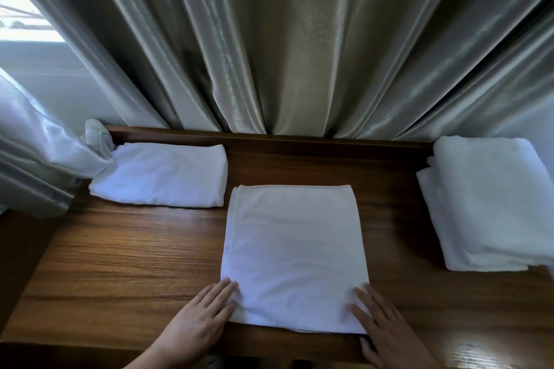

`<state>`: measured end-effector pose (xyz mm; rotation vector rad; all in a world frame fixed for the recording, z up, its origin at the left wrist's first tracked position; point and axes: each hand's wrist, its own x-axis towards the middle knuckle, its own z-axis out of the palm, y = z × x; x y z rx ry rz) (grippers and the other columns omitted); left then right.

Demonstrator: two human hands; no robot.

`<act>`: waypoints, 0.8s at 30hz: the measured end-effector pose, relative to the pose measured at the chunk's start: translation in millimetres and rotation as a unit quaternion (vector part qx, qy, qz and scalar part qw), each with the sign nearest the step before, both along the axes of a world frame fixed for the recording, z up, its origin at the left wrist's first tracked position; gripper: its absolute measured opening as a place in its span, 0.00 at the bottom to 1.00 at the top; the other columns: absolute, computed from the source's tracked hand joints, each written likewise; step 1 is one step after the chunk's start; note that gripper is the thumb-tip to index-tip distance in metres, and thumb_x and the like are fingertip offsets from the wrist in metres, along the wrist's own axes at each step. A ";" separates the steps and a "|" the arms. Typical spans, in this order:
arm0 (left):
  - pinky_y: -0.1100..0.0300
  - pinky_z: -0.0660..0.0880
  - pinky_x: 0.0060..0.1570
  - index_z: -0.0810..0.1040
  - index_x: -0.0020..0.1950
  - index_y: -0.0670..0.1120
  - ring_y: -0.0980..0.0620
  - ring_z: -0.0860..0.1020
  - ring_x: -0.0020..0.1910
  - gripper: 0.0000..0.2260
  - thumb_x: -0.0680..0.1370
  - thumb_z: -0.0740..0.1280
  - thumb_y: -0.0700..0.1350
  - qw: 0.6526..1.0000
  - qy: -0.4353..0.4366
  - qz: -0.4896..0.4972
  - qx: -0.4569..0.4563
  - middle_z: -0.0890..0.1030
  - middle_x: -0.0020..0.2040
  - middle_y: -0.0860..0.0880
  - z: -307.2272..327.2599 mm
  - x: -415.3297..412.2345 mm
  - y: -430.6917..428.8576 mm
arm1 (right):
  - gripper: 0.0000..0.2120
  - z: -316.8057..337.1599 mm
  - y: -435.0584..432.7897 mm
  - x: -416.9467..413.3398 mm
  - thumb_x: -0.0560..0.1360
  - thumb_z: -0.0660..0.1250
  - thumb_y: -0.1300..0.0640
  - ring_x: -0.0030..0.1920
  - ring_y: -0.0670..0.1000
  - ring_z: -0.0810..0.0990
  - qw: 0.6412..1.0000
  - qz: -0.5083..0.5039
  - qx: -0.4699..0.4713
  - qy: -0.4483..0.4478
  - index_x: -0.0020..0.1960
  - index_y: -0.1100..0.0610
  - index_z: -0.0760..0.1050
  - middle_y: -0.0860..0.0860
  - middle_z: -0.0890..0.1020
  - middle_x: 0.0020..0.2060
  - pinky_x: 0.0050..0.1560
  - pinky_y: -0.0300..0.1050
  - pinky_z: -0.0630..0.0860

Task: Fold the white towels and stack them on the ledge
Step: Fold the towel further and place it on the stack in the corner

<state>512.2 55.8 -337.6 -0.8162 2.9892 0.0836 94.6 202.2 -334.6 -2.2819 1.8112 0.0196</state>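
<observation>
A folded white towel [292,252] lies flat in the middle of the wooden ledge [126,252], its near edge at the ledge's front. My left hand [201,314] rests flat on the towel's near left corner, fingers extended. On the near right corner lies my right hand [383,329], also flat, its thumb at the towel's front edge. Neither hand grips the cloth. A second folded white towel [168,175] sits at the back left. A stack of folded white towels [491,204] stands at the right end.
Grey-green curtains [299,39] hang behind the ledge and touch its raised back rail [299,139]. A bunched curtain [39,153] spills onto the left end beside the back-left towel. A window [21,18] shows at the upper left.
</observation>
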 end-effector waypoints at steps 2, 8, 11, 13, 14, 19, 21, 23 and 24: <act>0.49 0.72 0.67 0.82 0.54 0.48 0.45 0.73 0.69 0.14 0.74 0.59 0.41 1.000 0.003 -0.014 -0.012 0.78 0.67 0.43 2.3 -3.2 -6.5 | 0.22 0.5 -1.2 -5.1 0.64 0.66 0.54 0.69 0.54 0.69 1.000 0.002 -0.010 -0.026 0.58 0.49 0.73 0.54 0.80 0.63 0.53 0.53 0.81; 0.58 0.70 0.65 0.80 0.45 0.48 0.51 0.80 0.60 0.09 0.67 0.65 0.42 0.992 0.088 0.025 0.091 0.84 0.53 0.51 25.1 -16.5 -18.5 | 0.18 29.3 -28.4 -12.1 0.56 0.74 0.53 0.56 0.43 0.75 0.994 0.008 0.022 -0.102 0.46 0.45 0.79 0.44 0.83 0.48 0.53 0.38 0.77; 0.64 0.70 0.63 0.81 0.48 0.49 0.55 0.80 0.58 0.11 0.67 0.66 0.43 0.988 0.096 0.020 0.122 0.84 0.51 0.53 31.8 -17.3 -28.6 | 0.16 42.3 -44.0 -20.4 0.61 0.66 0.49 0.49 0.36 0.76 0.986 -0.033 0.052 -0.153 0.48 0.39 0.73 0.38 0.81 0.45 0.49 0.34 0.78; 0.61 0.76 0.60 0.80 0.51 0.50 0.53 0.79 0.62 0.14 0.67 0.66 0.49 0.992 0.046 -0.016 0.113 0.83 0.57 0.52 30.8 -16.0 -30.3 | 0.17 39.0 -50.7 -25.8 0.59 0.66 0.48 0.50 0.36 0.76 0.990 0.000 0.083 -0.118 0.48 0.39 0.71 0.38 0.79 0.47 0.46 0.34 0.78; 0.59 0.77 0.58 0.80 0.54 0.51 0.50 0.77 0.64 0.16 0.68 0.65 0.50 0.994 0.012 -0.043 0.102 0.82 0.60 0.49 27.6 -13.4 -28.7 | 0.18 36.1 -51.5 -26.6 0.58 0.66 0.48 0.52 0.38 0.75 0.991 0.027 0.093 -0.093 0.48 0.40 0.71 0.38 0.77 0.49 0.46 0.34 0.78; 0.55 0.80 0.52 0.78 0.52 0.50 0.45 0.78 0.64 0.11 0.74 0.59 0.45 0.992 -0.062 -0.110 0.018 0.81 0.60 0.45 18.2 -8.8 -27.2 | 0.16 26.9 -47.8 -22.2 0.54 0.71 0.49 0.53 0.41 0.72 0.993 0.058 0.070 -0.069 0.41 0.42 0.76 0.42 0.79 0.46 0.42 0.35 0.78; 0.57 0.79 0.53 0.79 0.47 0.51 0.48 0.78 0.62 0.07 0.72 0.63 0.47 0.995 -0.040 -0.090 0.024 0.82 0.57 0.48 20.2 -15.4 -30.5 | 0.13 28.7 -47.0 -22.9 0.57 0.70 0.46 0.53 0.40 0.72 0.994 0.030 0.060 -0.082 0.42 0.42 0.77 0.41 0.80 0.46 0.43 0.37 0.79; 0.59 0.75 0.55 0.76 0.43 0.53 0.53 0.79 0.57 0.04 0.69 0.66 0.47 0.995 0.027 -0.011 0.100 0.82 0.50 0.54 24.2 -21.1 -35.0 | 0.13 28.7 -51.2 -23.2 0.63 0.70 0.46 0.53 0.39 0.74 0.989 -0.037 0.075 -0.122 0.48 0.40 0.76 0.40 0.80 0.47 0.47 0.40 0.79; 0.58 0.73 0.54 0.74 0.44 0.54 0.55 0.79 0.52 0.05 0.69 0.65 0.46 0.983 0.069 0.057 0.161 0.80 0.47 0.56 29.9 -25.6 -38.3 | 0.13 30.9 -55.5 -23.1 0.67 0.71 0.48 0.53 0.40 0.77 0.983 -0.087 0.079 -0.144 0.51 0.41 0.76 0.41 0.81 0.48 0.50 0.39 0.78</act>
